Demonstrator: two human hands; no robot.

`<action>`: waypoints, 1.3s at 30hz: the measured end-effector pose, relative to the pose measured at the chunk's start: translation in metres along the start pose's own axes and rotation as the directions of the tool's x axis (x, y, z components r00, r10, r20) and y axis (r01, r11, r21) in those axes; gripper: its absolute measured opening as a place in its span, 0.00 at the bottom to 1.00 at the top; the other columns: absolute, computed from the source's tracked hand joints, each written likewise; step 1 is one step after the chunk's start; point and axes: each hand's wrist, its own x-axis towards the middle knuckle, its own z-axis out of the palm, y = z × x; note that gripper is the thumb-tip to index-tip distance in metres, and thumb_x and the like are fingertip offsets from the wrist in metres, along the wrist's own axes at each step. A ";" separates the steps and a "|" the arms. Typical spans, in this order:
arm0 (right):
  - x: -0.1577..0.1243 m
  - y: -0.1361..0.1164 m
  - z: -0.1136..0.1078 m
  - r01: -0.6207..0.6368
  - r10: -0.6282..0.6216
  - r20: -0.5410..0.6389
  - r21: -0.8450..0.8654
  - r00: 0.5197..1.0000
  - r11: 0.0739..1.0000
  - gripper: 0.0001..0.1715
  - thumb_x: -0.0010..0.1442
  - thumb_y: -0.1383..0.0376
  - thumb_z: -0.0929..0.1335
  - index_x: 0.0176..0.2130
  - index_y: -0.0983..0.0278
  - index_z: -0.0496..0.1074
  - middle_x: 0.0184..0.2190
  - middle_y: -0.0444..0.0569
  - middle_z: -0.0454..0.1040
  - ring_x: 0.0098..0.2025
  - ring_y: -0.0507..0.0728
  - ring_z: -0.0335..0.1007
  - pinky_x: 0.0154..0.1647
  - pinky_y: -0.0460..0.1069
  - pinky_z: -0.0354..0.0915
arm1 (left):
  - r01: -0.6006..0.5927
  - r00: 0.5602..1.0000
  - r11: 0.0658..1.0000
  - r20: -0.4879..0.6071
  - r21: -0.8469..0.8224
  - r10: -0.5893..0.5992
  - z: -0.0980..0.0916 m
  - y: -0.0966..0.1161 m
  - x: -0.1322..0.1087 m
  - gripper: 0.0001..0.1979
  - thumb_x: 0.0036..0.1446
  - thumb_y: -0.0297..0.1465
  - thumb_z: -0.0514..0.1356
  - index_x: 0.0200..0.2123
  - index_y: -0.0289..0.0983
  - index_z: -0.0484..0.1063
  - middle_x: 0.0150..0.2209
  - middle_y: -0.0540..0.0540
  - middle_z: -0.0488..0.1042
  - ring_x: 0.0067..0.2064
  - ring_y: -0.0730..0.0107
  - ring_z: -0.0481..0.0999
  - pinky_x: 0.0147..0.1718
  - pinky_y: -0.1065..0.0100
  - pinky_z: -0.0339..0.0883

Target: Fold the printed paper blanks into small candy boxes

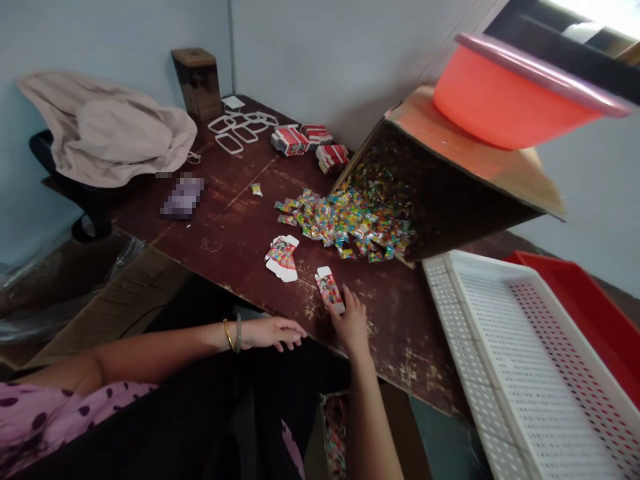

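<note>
Taking the small printed box (327,287) as the centre of the clock, it lies flat on the worktop (225,253), its white flap pointing toward eleven. The right hand (351,320) is at its near end, the thumb and fingers partly spread about it; whether this grip actually pinches the card cannot be told. The left hand (275,332), toward eight o'clock by the worktop's edge, has loosely extended fingers and no visible hold on anything.

The thin card looks easy to crease: a hard squeeze from the right hand could buckle its walls or bend the flap. The worktop's edge runs close by at six o'clock, so a careless drag that way could tip the box off. The flat printed cartons (283,259) at ten o'clock appear to overlap; lifting one by its tabs might bring another along or tear it.

At twelve o'clock the wrapped sweets (340,217) spill loosely from a tilted cardboard carton (540,190). A sleeve or forearm brushing the heap could scatter packets, and a knock to the carton might release more. The orange tub (515,100) on its sloping top, between one and two, could slide if that carton were jolted.
</note>
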 end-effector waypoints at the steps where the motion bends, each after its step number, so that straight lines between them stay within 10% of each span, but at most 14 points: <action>1: 0.015 -0.009 0.012 -0.052 0.048 -0.039 -0.087 0.998 0.995 0.38 0.54 0.52 0.69 0.58 0.68 0.66 0.57 0.68 0.66 0.57 0.74 0.61 0.54 0.68 0.58 | 0.000 1.000 1.000 -0.011 0.008 0.000 -0.001 0.000 -0.001 0.23 0.52 0.46 0.63 0.46 0.39 0.73 0.42 0.45 0.74 0.42 0.68 0.72 0.39 0.67 0.64; 10: 0.034 -0.017 0.023 -0.229 0.242 0.071 -0.159 0.968 0.960 0.16 0.45 0.62 0.74 0.35 0.66 0.73 0.39 0.60 0.74 0.46 0.69 0.67 0.46 0.58 0.60 | -0.052 0.992 0.996 -0.118 -0.079 0.042 -0.021 -0.009 0.000 0.22 0.51 0.46 0.64 0.44 0.37 0.73 0.40 0.46 0.75 0.38 0.71 0.72 0.39 0.67 0.64; 22: -0.042 -0.032 0.032 -0.219 0.185 0.130 0.351 0.974 0.910 0.15 0.50 0.56 0.68 0.35 0.61 0.63 0.28 0.47 0.71 0.30 0.59 0.70 0.33 0.52 0.66 | -0.007 0.998 0.994 -0.070 -0.109 -0.001 -0.012 -0.031 0.007 0.31 0.44 0.56 0.64 0.39 0.34 0.75 0.38 0.44 0.76 0.39 0.68 0.71 0.39 0.66 0.63; 28: -0.088 -0.068 0.041 -0.105 0.005 0.144 0.695 0.990 0.711 0.10 0.60 0.57 0.65 0.38 0.60 0.64 0.35 0.47 0.73 0.36 0.56 0.72 0.38 0.51 0.69 | -0.104 0.994 0.934 -0.014 -0.342 0.106 -0.001 -0.028 0.001 0.26 0.42 0.45 0.71 0.41 0.36 0.75 0.39 0.48 0.77 0.42 0.68 0.73 0.47 0.65 0.63; 33: -0.091 -0.077 0.021 0.218 -0.202 -0.081 0.363 0.976 0.906 0.13 0.62 0.64 0.66 0.47 0.56 0.74 0.57 0.53 0.65 0.58 0.63 0.59 0.60 0.63 0.54 | -0.039 0.997 0.958 0.045 -0.282 0.054 0.004 -0.025 -0.008 0.10 0.40 0.30 0.68 0.29 0.36 0.75 0.25 0.53 0.74 0.28 0.73 0.70 0.34 0.68 0.63; 39: -0.084 -0.073 0.005 0.095 -0.277 0.251 0.560 0.927 0.823 0.05 0.57 0.61 0.71 0.35 0.60 0.77 0.56 0.55 0.67 0.61 0.64 0.58 0.62 0.61 0.54 | 0.022 0.986 0.972 0.166 -0.235 0.017 0.008 -0.015 -0.018 0.05 0.35 0.25 0.62 0.21 0.37 0.71 0.16 0.55 0.69 0.20 0.74 0.67 0.23 0.71 0.58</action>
